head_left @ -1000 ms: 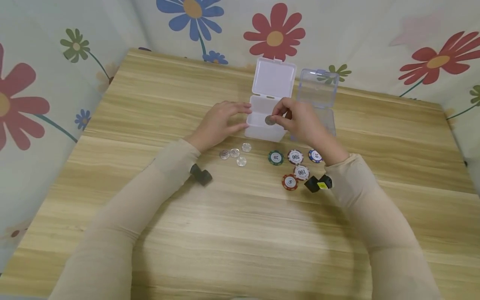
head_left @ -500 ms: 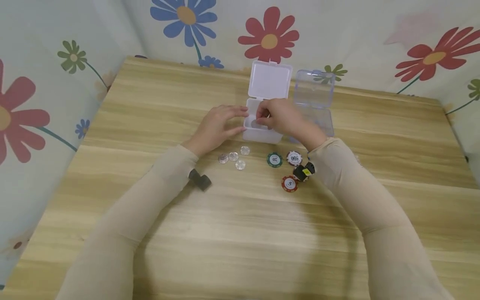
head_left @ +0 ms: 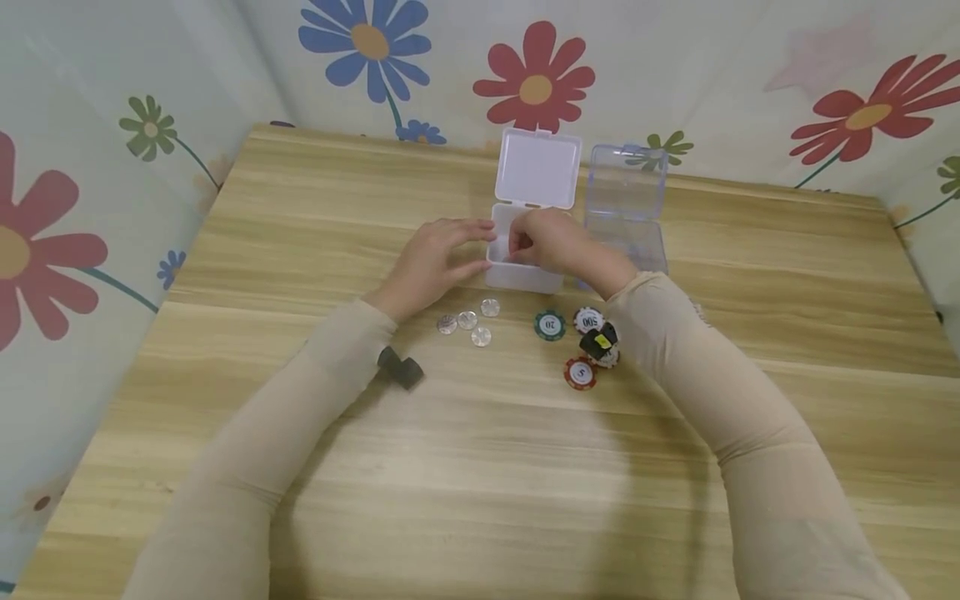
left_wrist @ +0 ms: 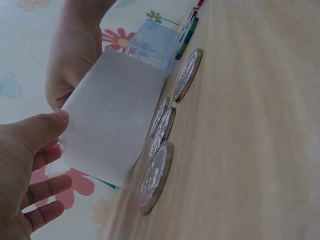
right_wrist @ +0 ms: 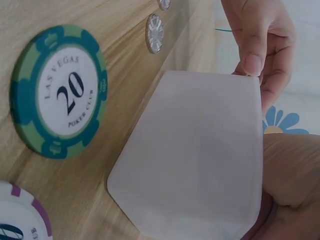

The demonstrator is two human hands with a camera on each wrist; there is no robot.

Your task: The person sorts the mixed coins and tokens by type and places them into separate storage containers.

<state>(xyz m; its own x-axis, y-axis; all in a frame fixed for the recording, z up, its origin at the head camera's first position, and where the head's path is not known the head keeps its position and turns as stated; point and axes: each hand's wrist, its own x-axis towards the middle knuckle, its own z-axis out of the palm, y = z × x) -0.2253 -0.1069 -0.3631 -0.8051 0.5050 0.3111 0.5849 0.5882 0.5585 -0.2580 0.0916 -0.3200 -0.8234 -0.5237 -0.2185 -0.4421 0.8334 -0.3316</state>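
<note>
On the table, a white plastic box (head_left: 523, 278) stands with its lid (head_left: 537, 168) raised. My left hand (head_left: 431, 260) is at its left side, the thumb (left_wrist: 47, 125) touching the rim and the other fingers loosely extended. My right hand (head_left: 551, 242) reaches down into the box with bent fingers. The box wall hides those fingertips in both wrist views, so whether a coin is between them cannot be seen. Several silver coins (head_left: 467, 320) lie in front of the box. To their right are poker chips, including a green 20 chip (right_wrist: 60, 92) and a red chip (head_left: 581, 374).
A clear plastic box (head_left: 626, 183), lid also up, stands right of the white box, partly behind my right forearm. More chips, among them a white 500 chip (head_left: 588, 319), lie under my right wrist. Floral fabric (head_left: 675, 67) hangs behind the wooden table (head_left: 480, 467).
My right hand has lowered from above the white box into it, carrying a coin that has gone out of sight. My left hand stays at the box's side.
</note>
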